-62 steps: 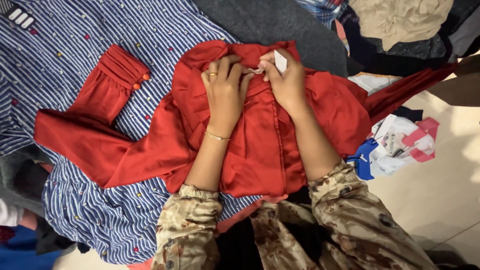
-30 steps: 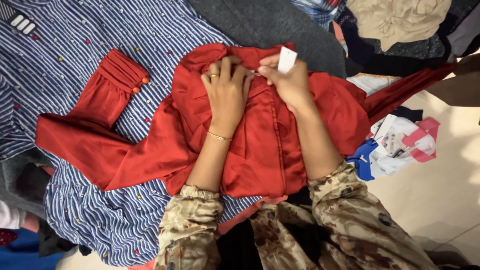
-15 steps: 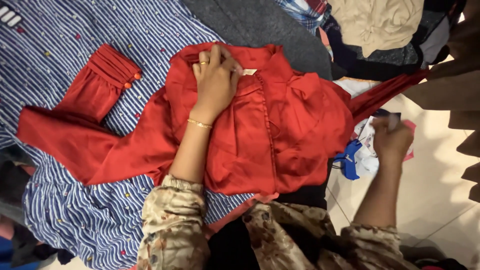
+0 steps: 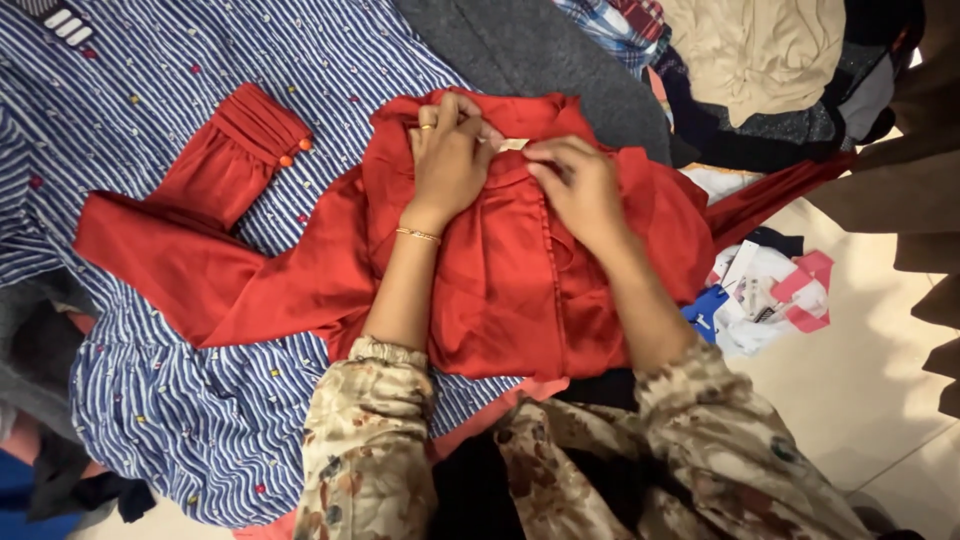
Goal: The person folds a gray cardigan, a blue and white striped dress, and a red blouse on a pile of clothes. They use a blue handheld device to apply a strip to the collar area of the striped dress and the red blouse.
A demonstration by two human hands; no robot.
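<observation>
A red satin blouse (image 4: pixel 500 270) lies spread on a blue-and-white striped cloth (image 4: pixel 200 110), one long sleeve with an orange-buttoned cuff (image 4: pixel 255 130) stretched to the left. My left hand (image 4: pixel 448 160) presses on the collar, a ring on one finger and a thin bracelet at the wrist. My right hand (image 4: pixel 580 185) rests beside it on the collar, its fingertips at a small pale label (image 4: pixel 513 145) sewn inside the neck. Both forearms wear patterned tan sleeves.
A grey garment (image 4: pixel 540 50) lies behind the blouse, with a heap of beige, plaid and dark clothes (image 4: pixel 760 60) at the back right. A pile of white, pink and blue paper tags (image 4: pixel 765 295) sits on the pale floor at the right.
My right hand held a white tag at the collar, then reached to the paper pile at the right, and has come back to the collar without it. My left hand stayed on the collar.
</observation>
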